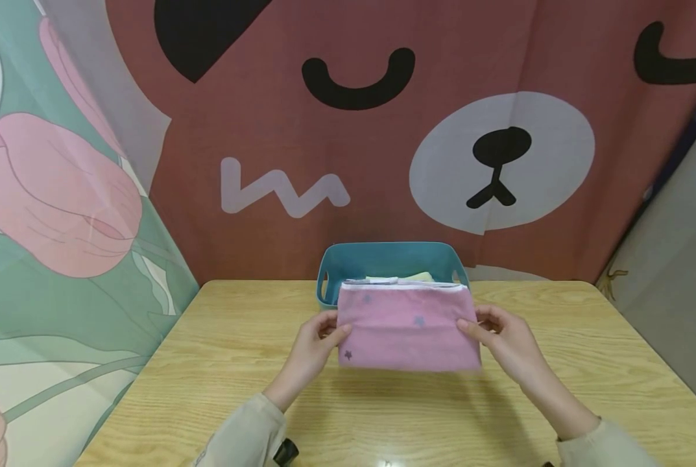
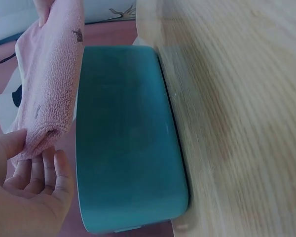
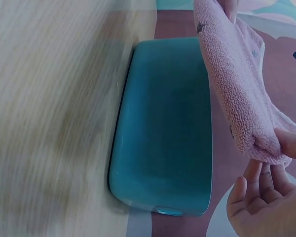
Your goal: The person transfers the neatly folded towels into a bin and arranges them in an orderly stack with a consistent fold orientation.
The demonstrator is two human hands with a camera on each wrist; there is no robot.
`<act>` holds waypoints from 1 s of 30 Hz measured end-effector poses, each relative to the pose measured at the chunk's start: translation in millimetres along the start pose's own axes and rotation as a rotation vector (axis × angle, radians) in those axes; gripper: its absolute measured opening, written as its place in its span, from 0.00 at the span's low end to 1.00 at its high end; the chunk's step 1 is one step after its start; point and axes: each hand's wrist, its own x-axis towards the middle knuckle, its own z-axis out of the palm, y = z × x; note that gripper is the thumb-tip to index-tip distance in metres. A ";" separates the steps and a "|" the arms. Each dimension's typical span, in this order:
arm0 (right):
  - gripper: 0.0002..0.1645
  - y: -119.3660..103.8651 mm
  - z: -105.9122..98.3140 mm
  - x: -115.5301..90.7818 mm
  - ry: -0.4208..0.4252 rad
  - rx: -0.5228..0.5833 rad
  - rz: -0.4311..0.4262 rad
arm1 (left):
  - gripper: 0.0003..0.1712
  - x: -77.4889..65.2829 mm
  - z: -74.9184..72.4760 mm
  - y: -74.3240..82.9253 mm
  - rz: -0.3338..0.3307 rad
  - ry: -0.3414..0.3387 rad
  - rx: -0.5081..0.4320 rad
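Observation:
A folded pink towel [image 1: 406, 331] with small grey stars and a white edge hangs in the air between both hands. At its left end, my left hand [image 1: 315, 340] pinches it with the thumb in front and the fingers behind. My right hand [image 1: 505, 340] grips the opposite end the same way. Just behind the towel stands a teal plastic basket [image 1: 394, 251], partly hidden by it in the head view. Something pale yellow-green [image 1: 420, 277] shows inside the basket. Close up, the terry towel [image 2: 54, 74] is held above the level of the basket [image 3: 163, 123].
The basket stands at the far edge of a light wooden table [image 1: 237, 363], against a brown curtain [image 1: 266, 246] printed with a bear face. A floral curtain [image 1: 61, 292] hangs on the left. A pale grey surface [image 1: 674, 259] rises beyond the table's right edge.

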 end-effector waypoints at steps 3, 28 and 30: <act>0.31 -1.5 -0.8 4.9 -0.004 -0.017 -0.017 | 0.14 3.5 0.2 -0.4 0.005 0.011 -0.010; 0.29 -10.0 -3.8 51.5 0.034 -0.027 -0.083 | 0.12 29.0 -10.6 51.2 0.060 0.034 0.075; 0.30 -10.2 -3.3 55.4 0.036 -0.025 -0.081 | 0.12 34.8 -10.8 46.6 0.062 0.039 0.071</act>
